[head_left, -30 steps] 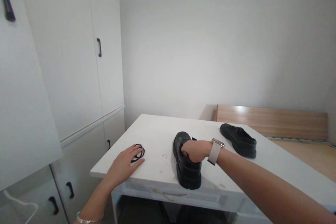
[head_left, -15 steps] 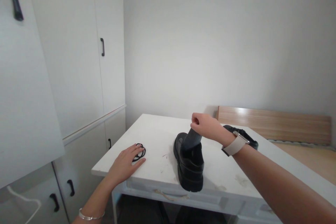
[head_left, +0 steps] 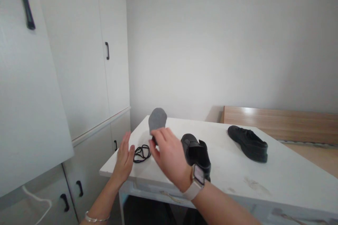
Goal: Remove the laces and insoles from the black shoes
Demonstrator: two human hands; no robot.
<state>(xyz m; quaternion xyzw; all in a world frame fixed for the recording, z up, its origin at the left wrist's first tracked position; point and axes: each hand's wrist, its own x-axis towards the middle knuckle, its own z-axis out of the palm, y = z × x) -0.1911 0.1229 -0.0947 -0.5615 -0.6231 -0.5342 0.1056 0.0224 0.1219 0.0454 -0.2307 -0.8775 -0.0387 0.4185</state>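
Note:
A grey insole [head_left: 157, 117] is pinched at its lower end by my right hand [head_left: 170, 154], which wears a watch and is held over the table's left part. My left hand [head_left: 124, 156] holds nothing; its fingers are stretched upward beside the black shoelaces [head_left: 142, 154], which lie in a loose coil on the tabletop. Right of my right hand, a black shoe [head_left: 197, 149] with its opening toward me stands on the table, its near part covered by my wrist. Farther right stands the other black shoe [head_left: 248, 143], toe pointing away to the left.
The white table [head_left: 224, 175] has drawers with rope handles along its front. A white cabinet [head_left: 113, 59] with dark handles rises at the left. Behind the table on the right is a wooden board [head_left: 277, 121] by the wall.
My right hand has drawn the insole out of the near shoe and carried it left. My left hand has lifted off the shoelaces. The view has shifted slightly.

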